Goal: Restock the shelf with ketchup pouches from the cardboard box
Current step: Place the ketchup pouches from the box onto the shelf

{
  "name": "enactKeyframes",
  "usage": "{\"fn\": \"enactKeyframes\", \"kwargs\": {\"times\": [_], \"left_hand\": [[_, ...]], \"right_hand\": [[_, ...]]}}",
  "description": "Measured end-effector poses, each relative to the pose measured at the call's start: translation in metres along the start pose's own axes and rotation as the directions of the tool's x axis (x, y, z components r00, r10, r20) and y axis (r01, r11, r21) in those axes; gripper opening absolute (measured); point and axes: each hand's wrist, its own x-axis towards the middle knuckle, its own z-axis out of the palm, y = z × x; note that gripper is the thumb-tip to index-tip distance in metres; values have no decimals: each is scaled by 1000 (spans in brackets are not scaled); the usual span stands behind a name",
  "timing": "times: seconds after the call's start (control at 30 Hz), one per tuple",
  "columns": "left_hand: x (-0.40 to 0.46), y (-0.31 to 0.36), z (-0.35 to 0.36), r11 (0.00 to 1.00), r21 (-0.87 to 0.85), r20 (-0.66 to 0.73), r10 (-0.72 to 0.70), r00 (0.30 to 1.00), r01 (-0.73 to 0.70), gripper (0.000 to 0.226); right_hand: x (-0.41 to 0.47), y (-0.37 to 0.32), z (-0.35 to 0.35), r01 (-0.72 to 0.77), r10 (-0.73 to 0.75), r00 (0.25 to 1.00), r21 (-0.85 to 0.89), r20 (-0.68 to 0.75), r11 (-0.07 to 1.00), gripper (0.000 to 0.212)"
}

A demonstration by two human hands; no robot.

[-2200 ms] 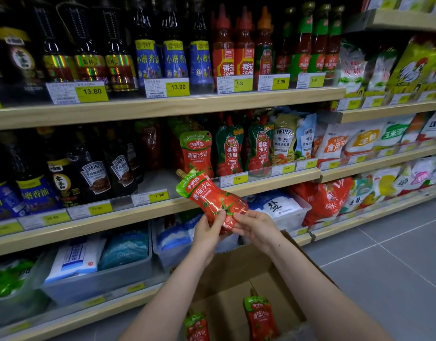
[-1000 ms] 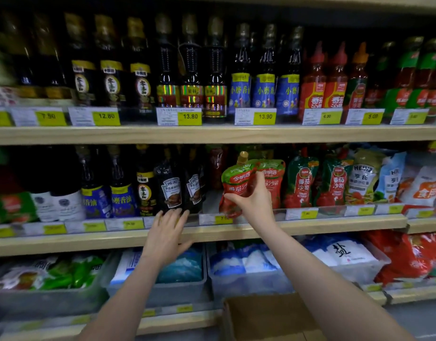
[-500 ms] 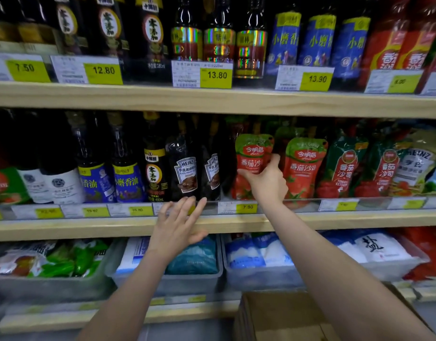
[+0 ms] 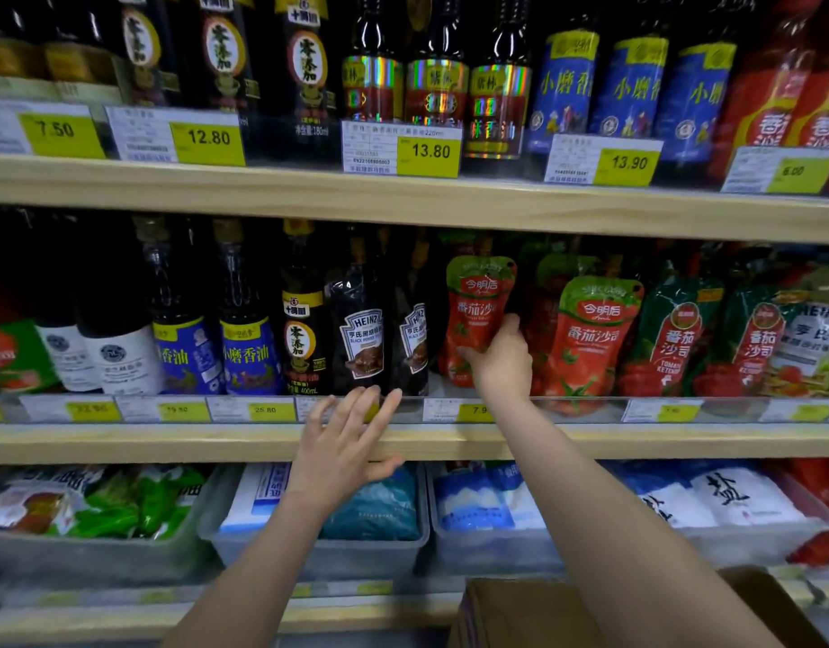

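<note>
My right hand (image 4: 501, 357) grips a red ketchup pouch with a green top (image 4: 478, 306), held upright on the middle shelf (image 4: 636, 441). To its right stands a matching ketchup pouch (image 4: 590, 339), and to its left dark Heinz sauce bottles (image 4: 361, 339). My left hand (image 4: 347, 441) is open with fingers spread, resting against the shelf's front edge below the bottles. A corner of the cardboard box (image 4: 520, 615) shows at the bottom, partly hidden by my right arm; its inside is out of view.
Green-and-red tomato pouches (image 4: 674, 339) and a Heinz pouch (image 4: 814, 339) fill the shelf further right. Sesame oil bottles (image 4: 244, 348) stand at the left. Tall bottles line the upper shelf (image 4: 403, 198). Grey bins of salt bags (image 4: 496, 544) sit on the lowest shelf.
The view has closed in on the shelf. My right hand carried the pouch from above the box up onto the middle shelf and set it upright. My left hand let go and moved to the shelf edge.
</note>
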Motion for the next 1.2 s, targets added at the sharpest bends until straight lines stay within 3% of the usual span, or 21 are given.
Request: {"fn": "enactKeyframes", "kwargs": {"times": [0.37,0.5,0.63,0.73,0.87,1.03,1.2], "left_hand": [[-2,-1,1,999,32,-3,2,1000,-1,78],[0,-2,-3,1000,26,20,-12,1000,11,77],[-2,0,-6,1000,2,68,-23,997,23,76],[0,5,-13,996,-44,149,-71,986,78,75],[-1,48,-30,948,-234,172,-175,969,213,69],[-3,152,-51,830,-557,133,64,989,21,56],[-6,248,-53,637,-771,294,360,886,-3,49]], "right_hand": [[3,3,4,32,-32,998,6,49,999,65],[-18,10,-18,205,-209,973,52,102,977,64],[-54,44,-53,428,-416,891,-28,183,904,52],[-86,91,-73,498,-466,852,-98,236,861,47],[-107,160,-97,392,-342,905,-183,253,902,48],[-122,238,-143,203,-137,967,-326,214,923,53],[-136,309,-192,62,45,978,-489,205,870,57]]}}
